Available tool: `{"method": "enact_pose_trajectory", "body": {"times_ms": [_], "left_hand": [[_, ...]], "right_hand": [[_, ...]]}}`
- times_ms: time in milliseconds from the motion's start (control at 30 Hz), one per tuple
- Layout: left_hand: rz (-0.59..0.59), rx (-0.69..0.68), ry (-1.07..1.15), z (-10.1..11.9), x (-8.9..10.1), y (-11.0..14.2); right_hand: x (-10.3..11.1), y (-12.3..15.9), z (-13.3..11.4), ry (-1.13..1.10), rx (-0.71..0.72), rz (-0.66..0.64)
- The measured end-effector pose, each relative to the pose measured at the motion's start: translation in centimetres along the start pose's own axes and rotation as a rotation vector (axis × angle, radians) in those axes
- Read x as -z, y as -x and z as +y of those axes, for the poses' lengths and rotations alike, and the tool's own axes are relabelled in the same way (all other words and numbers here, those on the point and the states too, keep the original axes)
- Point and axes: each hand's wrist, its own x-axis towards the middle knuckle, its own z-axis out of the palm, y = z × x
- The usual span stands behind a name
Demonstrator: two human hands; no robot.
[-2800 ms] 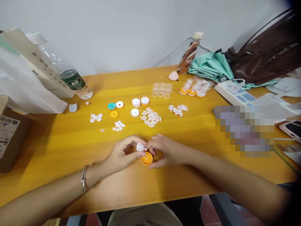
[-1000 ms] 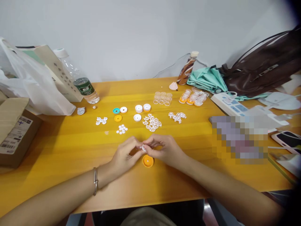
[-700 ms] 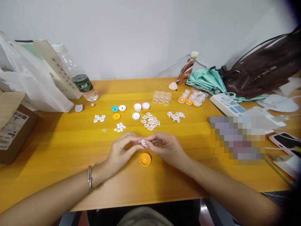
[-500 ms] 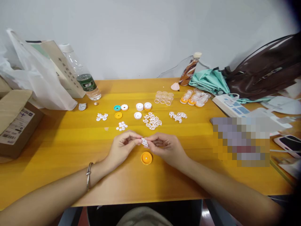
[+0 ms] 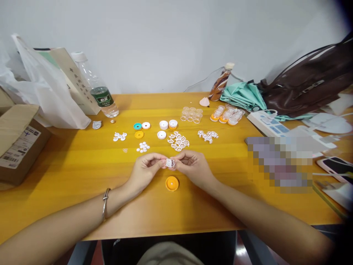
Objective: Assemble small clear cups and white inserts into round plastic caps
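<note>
Between the fingertips of my left hand (image 5: 149, 167) and my right hand (image 5: 193, 167) is a small white openwork plastic piece (image 5: 170, 163). Both hands pinch it, one from each side, above the table. Just below them an orange round cap (image 5: 172, 183) lies on the wood, with a small pale spot at its centre. Beyond my hands lie a heap of white spoked plastic pieces (image 5: 178, 141) and a smaller group of similar white pieces (image 5: 208, 136). Small white discs (image 5: 142, 147) are gathered ahead of my left hand.
Farther back are white round caps (image 5: 163, 125), a teal ring cap (image 5: 137, 126), clear cups (image 5: 191, 114) and clear-topped orange assemblies (image 5: 227, 115). A water bottle (image 5: 102, 97) and cardboard box (image 5: 20, 147) stand left. A power strip (image 5: 268, 123) and brown bag (image 5: 306, 84) lie right.
The white piece has turned between my fingers, showing more of its openwork side. My right hand has shifted slightly upward. The orange cap stays in place.
</note>
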Motion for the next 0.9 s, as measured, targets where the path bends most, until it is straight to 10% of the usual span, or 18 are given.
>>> {"method": "enact_pose_trajectory", "body": {"times_ms": [900], "left_hand": [[-0.095,-0.161,-0.159,-0.4,0.0,0.9]], "right_hand": [[0.7,-0.1,-0.1,-0.026,-0.023,-0.167]]}}
